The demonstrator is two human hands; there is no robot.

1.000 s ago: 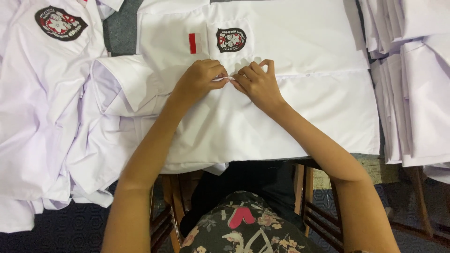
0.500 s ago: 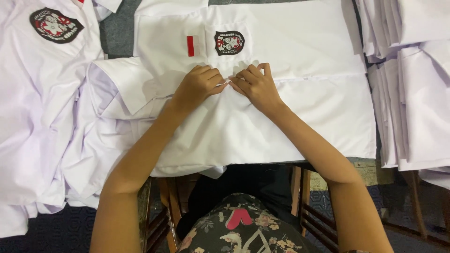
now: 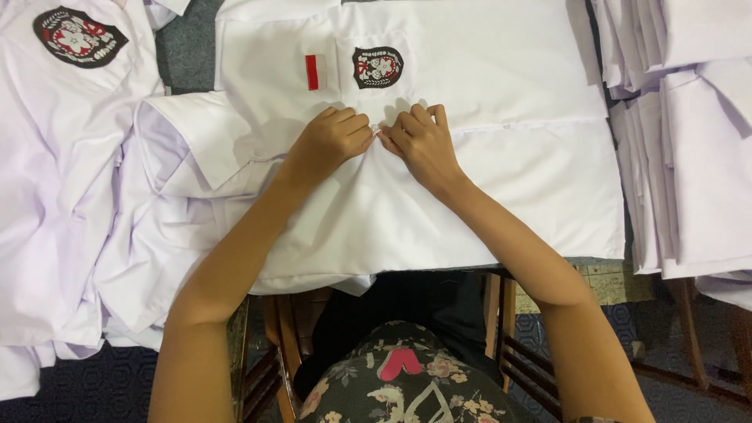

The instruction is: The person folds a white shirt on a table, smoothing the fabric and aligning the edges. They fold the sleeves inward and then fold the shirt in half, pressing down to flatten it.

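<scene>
left hand (image 3: pixel 329 139): pinched shut on white shirt (image 3: pixel 439 196) placket
right hand (image 3: pixel 419 141): pinching same seam, fingertips touching left's
shirt: flat under both hands

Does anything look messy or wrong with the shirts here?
Nothing looks torn or stained. The white shirt under the left hand and right hand lies flat, and the folded stack at right is tidy. Only the loose shirts at left look untidy: rumpled, overlapping, and hanging over the table edge.

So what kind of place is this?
Probably a small garment workshop or uniform shop: stacks of folded white shirts, more badge-bearing shirts, and both hands working one white shirt.
</scene>
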